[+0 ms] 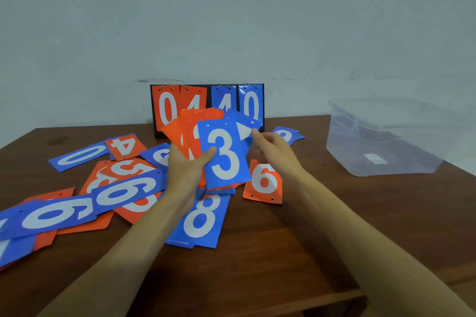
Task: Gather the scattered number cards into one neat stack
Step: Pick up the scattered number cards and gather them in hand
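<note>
left hand (pixel 186 165) gripping fanned number cards (pixel 224 154), right hand (pixel 273 148) touching them

Front card (pixel 226 154) in my left hand (pixel 184 170) reads 3, white on blue. Cards lying flat: orange 6 card (pixel 264 180), blue 8 card (pixel 201 219), orange 4 card (pixel 125 145), blue 0 card (pixel 79 154). Scoreboard (pixel 206 100) outer flaps each read 0.

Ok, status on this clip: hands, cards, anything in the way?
Left hand grips fanned cards, blue 3 in front. Right hand at the fan's rear blue card, grip unclear. Many loose cards on table. Nothing blocking.
</note>
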Demonstrator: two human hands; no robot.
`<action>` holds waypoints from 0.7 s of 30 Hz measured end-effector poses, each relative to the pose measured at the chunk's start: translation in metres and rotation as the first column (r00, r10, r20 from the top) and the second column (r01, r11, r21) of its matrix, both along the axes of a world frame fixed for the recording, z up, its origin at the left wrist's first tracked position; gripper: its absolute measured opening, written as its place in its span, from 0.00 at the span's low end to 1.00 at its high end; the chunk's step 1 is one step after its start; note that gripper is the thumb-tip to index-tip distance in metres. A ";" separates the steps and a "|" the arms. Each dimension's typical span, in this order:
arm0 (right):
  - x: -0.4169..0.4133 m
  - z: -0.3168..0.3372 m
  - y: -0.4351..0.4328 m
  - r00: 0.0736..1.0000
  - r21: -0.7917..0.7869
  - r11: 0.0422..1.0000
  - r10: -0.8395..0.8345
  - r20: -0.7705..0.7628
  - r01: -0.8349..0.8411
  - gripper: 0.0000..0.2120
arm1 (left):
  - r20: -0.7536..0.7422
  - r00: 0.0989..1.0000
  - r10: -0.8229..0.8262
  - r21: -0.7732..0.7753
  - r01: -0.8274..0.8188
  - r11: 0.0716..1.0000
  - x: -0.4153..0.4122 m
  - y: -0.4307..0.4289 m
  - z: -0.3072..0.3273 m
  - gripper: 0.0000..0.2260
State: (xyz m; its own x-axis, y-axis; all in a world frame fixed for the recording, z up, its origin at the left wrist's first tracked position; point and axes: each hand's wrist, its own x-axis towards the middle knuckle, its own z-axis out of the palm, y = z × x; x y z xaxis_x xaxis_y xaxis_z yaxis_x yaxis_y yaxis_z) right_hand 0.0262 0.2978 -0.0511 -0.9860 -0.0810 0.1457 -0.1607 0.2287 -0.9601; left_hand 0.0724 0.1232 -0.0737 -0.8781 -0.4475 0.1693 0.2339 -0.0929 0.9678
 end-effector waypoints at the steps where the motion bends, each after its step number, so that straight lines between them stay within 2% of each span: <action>1: 0.003 0.001 -0.001 0.995 -0.021 0.995 0.096 0.042 -0.095 0.18 | -0.008 0.999 -0.037 -0.026 0.037 0.999 0.001 0.002 0.002 0.21; 3: 0.004 0.001 -0.005 0.985 -0.044 0.984 0.173 0.006 -0.172 0.15 | -0.021 0.982 -0.186 -0.131 0.181 0.975 0.003 0.011 0.003 0.16; 5: 0.006 0.005 -0.007 0.987 0.018 0.990 0.143 -0.077 -0.142 0.08 | 0.024 0.948 -0.317 -0.326 0.307 0.894 0.005 0.020 0.005 0.14; 7: 0.008 0.008 -0.003 0.980 0.052 0.990 0.136 -0.146 -0.130 0.06 | 0.060 0.935 -0.349 -0.480 0.333 0.812 0.007 0.028 0.009 0.14; 9: 0.009 0.010 0.004 0.966 -0.019 0.989 0.141 -0.218 -0.148 0.08 | -0.002 0.932 -0.363 -0.545 0.303 0.782 0.006 0.035 0.016 0.15; 13: 0.012 0.008 0.015 0.953 -0.123 0.972 0.166 -0.252 -0.202 0.10 | -0.031 0.943 -0.331 -0.502 0.272 0.821 0.000 0.044 0.024 0.16; 17: 0.014 -0.015 0.018 0.964 -0.027 0.969 0.239 -0.113 -0.244 0.13 | 0.103 0.938 -0.331 -0.358 0.345 0.868 0.003 0.048 -0.004 0.21; 21: 0.015 -0.025 0.020 0.971 0.046 0.972 0.234 -0.053 -0.232 0.15 | 0.172 0.933 -0.315 -0.379 0.358 0.853 0.002 0.047 -0.016 0.21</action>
